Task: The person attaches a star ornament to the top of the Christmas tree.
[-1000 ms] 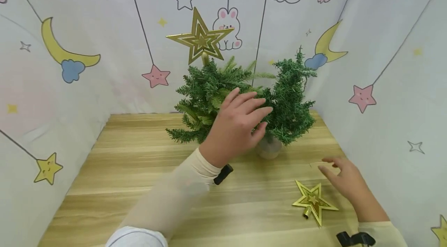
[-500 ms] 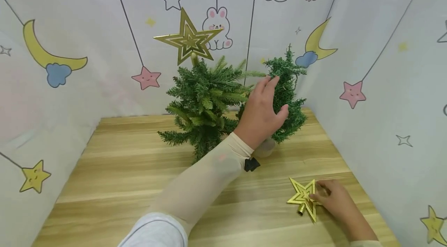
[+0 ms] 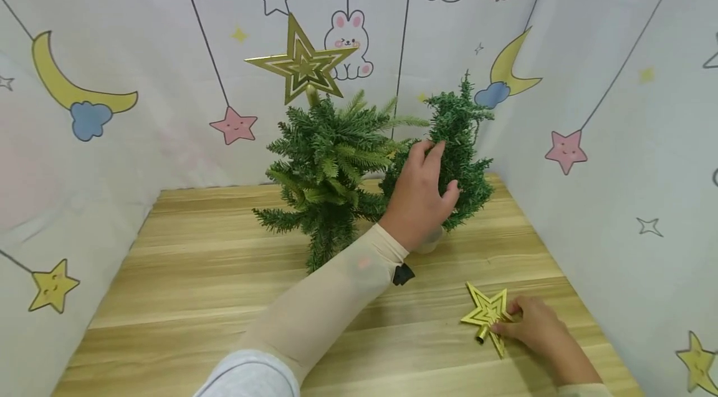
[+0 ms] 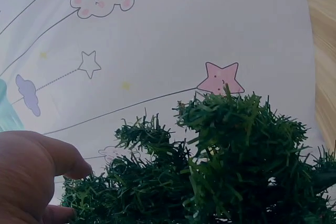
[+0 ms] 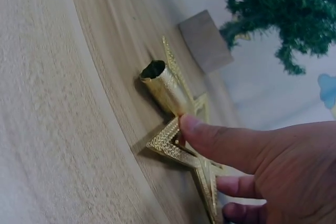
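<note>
One star (image 3: 303, 65) is topping the fuller tree (image 3: 331, 163), that part looking done; the slimmer tree (image 3: 474, 188) is waiting starless, the right hand (image 3: 541, 331) is pinching the second star (image 3: 485, 311) down by the tabletop (image 3: 196, 285), the left hand (image 3: 418, 197) is touching that tree, grip unclear

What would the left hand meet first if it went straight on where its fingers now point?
Probably the tree without a star. The left hand looks very close to it, perhaps touching; the depth is not clear enough to be sure.
</note>
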